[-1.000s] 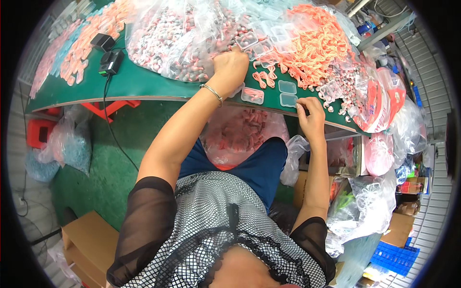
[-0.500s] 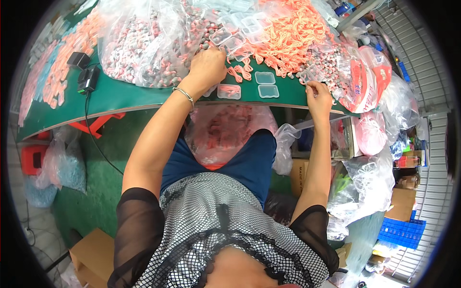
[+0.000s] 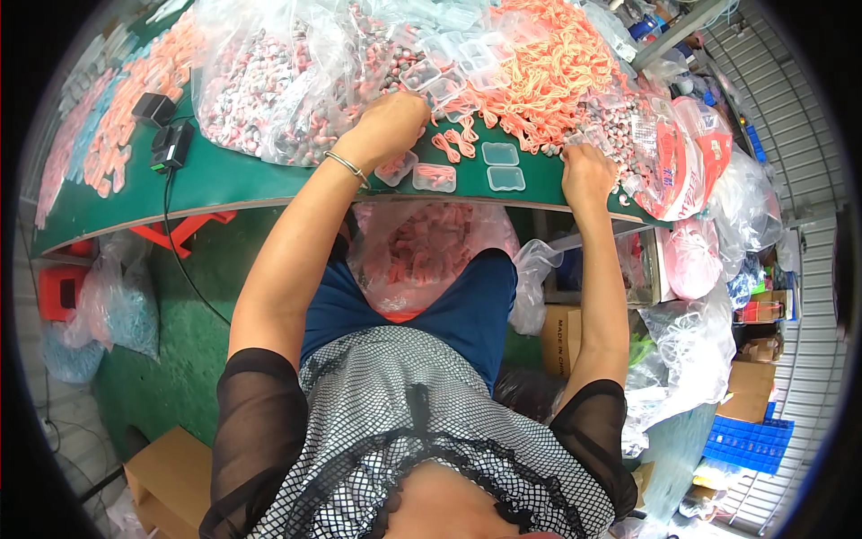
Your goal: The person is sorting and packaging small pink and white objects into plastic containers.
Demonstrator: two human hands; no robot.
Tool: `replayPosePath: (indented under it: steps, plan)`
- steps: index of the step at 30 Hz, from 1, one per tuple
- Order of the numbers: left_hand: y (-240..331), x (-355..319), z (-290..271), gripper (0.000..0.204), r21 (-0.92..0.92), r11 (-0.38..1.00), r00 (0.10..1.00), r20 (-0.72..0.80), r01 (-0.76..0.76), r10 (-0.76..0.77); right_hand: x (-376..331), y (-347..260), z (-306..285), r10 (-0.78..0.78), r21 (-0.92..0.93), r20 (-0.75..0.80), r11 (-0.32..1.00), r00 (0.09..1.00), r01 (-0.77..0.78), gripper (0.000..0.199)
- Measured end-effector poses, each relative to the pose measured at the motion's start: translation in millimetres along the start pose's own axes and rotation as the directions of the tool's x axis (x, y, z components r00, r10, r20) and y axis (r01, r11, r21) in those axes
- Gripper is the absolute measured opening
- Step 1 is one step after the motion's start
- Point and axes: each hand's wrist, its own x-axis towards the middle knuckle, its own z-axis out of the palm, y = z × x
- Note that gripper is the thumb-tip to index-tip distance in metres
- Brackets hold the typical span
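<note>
My left hand [image 3: 391, 124] reaches over the table, its fingers curled down at the edge of a heap of small pink-and-grey pieces [image 3: 269, 85] under clear film. What its fingertips hold is hidden. Below the wrist lies a small clear plastic box [image 3: 397, 169] with pinkish contents. Beside it is another clear box [image 3: 435, 177] holding coiled orange-pink cord. Loose cord bundles [image 3: 455, 142] lie just beyond. My right hand [image 3: 589, 175] is closed, fingertips at a second pile of pink-and-grey pieces [image 3: 618, 130]; its contents cannot be made out. Between the hands sits an opened clear box [image 3: 505, 179].
A big heap of orange cords [image 3: 557, 76] covers the back right of the green table [image 3: 296, 182]. More clear boxes [image 3: 444, 85] stand behind my left hand. Black adapters [image 3: 169, 144] with a cable sit at left. A red-and-white bag [image 3: 687, 153] bounds the right.
My right hand has shifted slightly left with its fingers more curled over. My left hand has turned a little, and the box under its wrist now shows more.
</note>
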Motion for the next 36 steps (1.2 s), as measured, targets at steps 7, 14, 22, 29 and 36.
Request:
replayPosePath:
  steps: [7,14,22,29,36]
  plan:
    - [7,-2,-8,0.012,-0.107,0.994,0.998,-0.057,0.017,-0.023,2,-4,-15,-0.024,0.314,0.024,0.949,0.999,0.015,0.007]
    - [80,-23,2,0.016,-0.638,0.769,0.977,-0.136,0.042,-0.167,-15,-24,-25,0.010,0.559,0.083,0.828,0.996,-0.055,0.009]
    - [123,-27,34,0.019,-0.450,0.887,0.950,-0.221,0.101,-0.220,-14,-25,-27,0.006,0.593,0.120,0.801,0.993,-0.076,0.012]
    - [129,-24,44,0.018,-0.360,0.929,0.937,-0.290,0.084,-0.197,-4,-34,-16,0.010,0.644,0.161,0.757,0.987,-0.112,0.021]
    - [132,-25,53,0.016,-0.195,0.980,0.909,-0.398,0.046,-0.122,-7,-29,-6,-0.055,0.703,0.070,0.711,0.996,-0.010,0.020]
